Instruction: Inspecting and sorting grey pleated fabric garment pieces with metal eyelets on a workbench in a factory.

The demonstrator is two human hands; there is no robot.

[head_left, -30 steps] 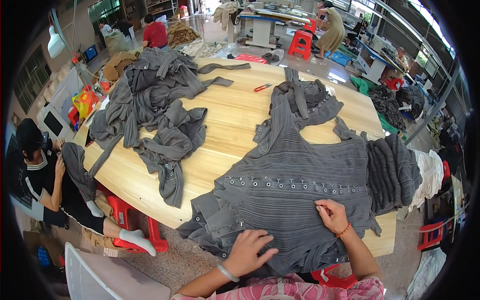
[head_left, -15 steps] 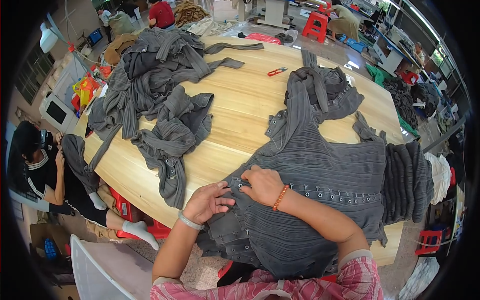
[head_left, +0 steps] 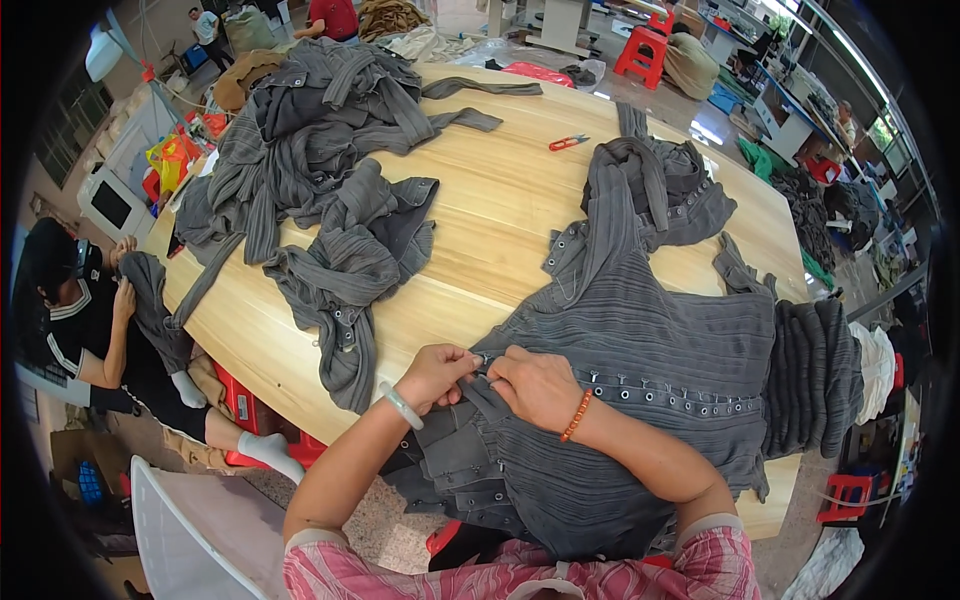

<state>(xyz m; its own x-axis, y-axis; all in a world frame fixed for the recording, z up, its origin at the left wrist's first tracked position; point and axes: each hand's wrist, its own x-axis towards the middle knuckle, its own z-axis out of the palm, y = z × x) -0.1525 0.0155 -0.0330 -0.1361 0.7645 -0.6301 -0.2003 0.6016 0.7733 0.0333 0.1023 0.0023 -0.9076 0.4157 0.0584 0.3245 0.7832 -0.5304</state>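
Observation:
A dark grey pleated garment (head_left: 610, 330) lies spread before me, with a row of metal eyelets and hooks along its front placket. My left hand (head_left: 436, 378), with a pale bangle at the wrist, pinches the garment's edge by a small metal fastening. Close against it, my right hand (head_left: 538, 388), wearing an orange bead bracelet, has its fingers curled on the same edge. The fingertips of both hands nearly meet there. Below my hands, more layers with eyelets (head_left: 470, 480) hang at the table's near edge.
A heap of grey garments (head_left: 320, 150) covers the table's far left. Red thread snips (head_left: 569, 143) lie on the wooden table (head_left: 490, 230). Folded grey garments (head_left: 815, 375) are stacked at the right. A seated person (head_left: 90, 320) handles grey cloth at the left.
My left hand has closed from spread fingers to a pinch and moved right and slightly up, to the fastening. My right hand has shifted slightly right and down. The view has tilted a little.

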